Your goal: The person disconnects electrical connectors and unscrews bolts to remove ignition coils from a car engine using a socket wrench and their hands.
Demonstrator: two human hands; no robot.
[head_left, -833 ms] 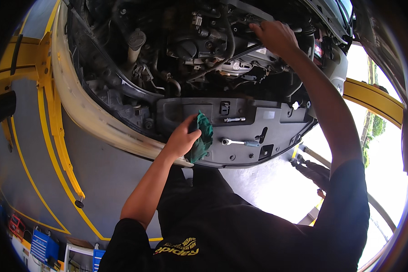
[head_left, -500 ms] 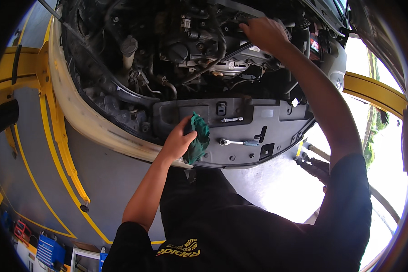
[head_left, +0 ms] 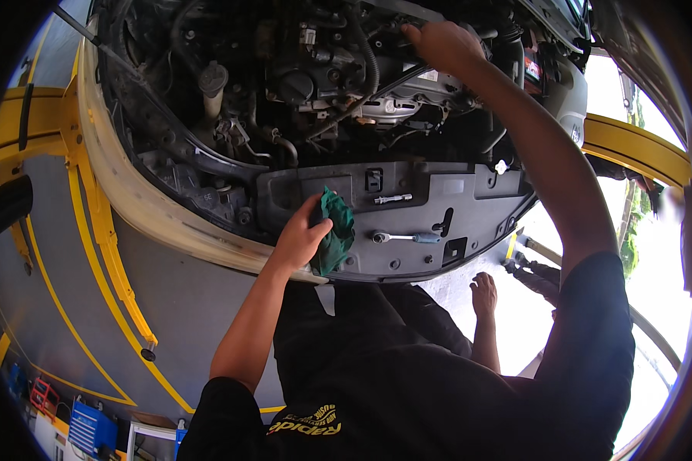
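Note:
My left hand (head_left: 300, 237) is closed around a crumpled green cloth (head_left: 336, 234) at the left part of the dark plastic front cover (head_left: 326, 188). My right hand (head_left: 447, 50) reaches over the engine (head_left: 330, 73) at the far side of the bay. Its thumb points left and its other fingers look curled, mostly hidden, so what they grip does not show. On the cover, right of the cloth, lies a ratchet (head_left: 407, 237) with a blue-grey handle. Behind it is a short chrome socket extension (head_left: 393, 199).
A prop rod (head_left: 119, 61) rises at the upper left. Yellow lift arms (head_left: 104, 238) stand left of the car, and a yellow beam (head_left: 638, 151) is at the right. Another person's hand (head_left: 483, 294) hangs near the front bumper. A blue tool cabinet (head_left: 92, 426) stands at lower left.
Another person's hand and forearm have come into view right of my body. My right hand has shifted slightly toward the far left; my left hand still holds the cloth.

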